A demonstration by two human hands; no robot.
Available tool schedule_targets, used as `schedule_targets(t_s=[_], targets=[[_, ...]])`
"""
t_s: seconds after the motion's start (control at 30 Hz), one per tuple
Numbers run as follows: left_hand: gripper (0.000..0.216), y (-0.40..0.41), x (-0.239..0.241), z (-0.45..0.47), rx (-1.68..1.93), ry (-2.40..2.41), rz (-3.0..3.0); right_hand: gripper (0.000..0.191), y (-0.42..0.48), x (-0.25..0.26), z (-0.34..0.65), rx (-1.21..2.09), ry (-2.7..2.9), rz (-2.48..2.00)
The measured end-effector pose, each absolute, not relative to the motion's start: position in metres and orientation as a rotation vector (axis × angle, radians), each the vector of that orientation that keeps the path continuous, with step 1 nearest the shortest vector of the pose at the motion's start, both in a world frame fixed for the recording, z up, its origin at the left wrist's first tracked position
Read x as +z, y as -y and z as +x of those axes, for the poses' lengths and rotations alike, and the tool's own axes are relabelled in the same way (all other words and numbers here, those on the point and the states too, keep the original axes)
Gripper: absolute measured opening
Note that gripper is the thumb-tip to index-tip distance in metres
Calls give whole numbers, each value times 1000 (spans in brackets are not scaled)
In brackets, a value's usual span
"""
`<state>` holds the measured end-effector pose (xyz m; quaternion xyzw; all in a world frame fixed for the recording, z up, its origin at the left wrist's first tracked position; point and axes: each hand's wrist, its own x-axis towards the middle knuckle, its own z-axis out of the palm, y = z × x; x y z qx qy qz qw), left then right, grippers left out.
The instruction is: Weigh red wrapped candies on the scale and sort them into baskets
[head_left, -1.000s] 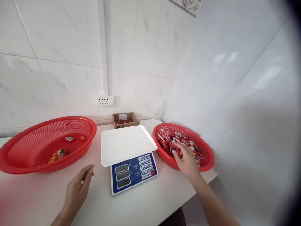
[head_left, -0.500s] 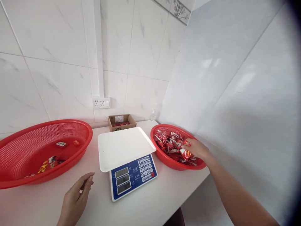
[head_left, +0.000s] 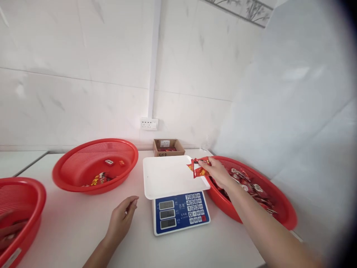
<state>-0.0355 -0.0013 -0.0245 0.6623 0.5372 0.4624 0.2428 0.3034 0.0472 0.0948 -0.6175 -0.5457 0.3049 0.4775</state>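
Observation:
My right hand (head_left: 217,171) grips a shiny red snack packet (head_left: 200,167) with yellow printing, held over the right side of the white weighing pan. It may be more than one packet; I cannot tell. The pan (head_left: 167,175) belongs to a digital scale (head_left: 181,214) with a blue keypad panel. Below my right forearm stands a red plastic basket (head_left: 290,219) filled with similar red packets (head_left: 251,186). My left hand (head_left: 122,216) hovers over the table left of the scale, fingers curled in to the thumb, nothing visible in them.
Left of the scale, another red basket (head_left: 63,169) holds a few packets. A third red basket (head_left: 36,193) is cut off at the left edge. Behind the scale sit a small cardboard box (head_left: 169,152) and a clear plastic bottle (head_left: 205,143), against the tiled wall.
My right hand has lifted out of the right basket and moved left over the pan with the packet. The view has turned left, bringing in the third basket. My left hand keeps its curled pose.

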Motion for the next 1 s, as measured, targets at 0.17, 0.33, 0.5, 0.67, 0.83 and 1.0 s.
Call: schedule_targets(t_s=[0.17,0.33,0.5,0.67,0.83,1.0], targets=[[38,-2,-32,-37,1254,-1480,1755,36,-71,79,268,948,1229,-1406],[35,-4,-38,-38,1243,-1451,1737,35,-70,70,272,938,1254,-1504],[34,-2,-36,-37,1238,-1439,1760,45,-69,66,282,641,1547,-1728],[34,-2,-33,-38,1250,-1459,1771,52,-77,57,297,213,1753,-1961],[35,-3,-34,-38,1209,-1466,1773,51,-75,42,285,-56,2002,-1845],[36,-2,-33,-39,1193,-1484,1786,55,-69,36,254,123,2232,-1711]])
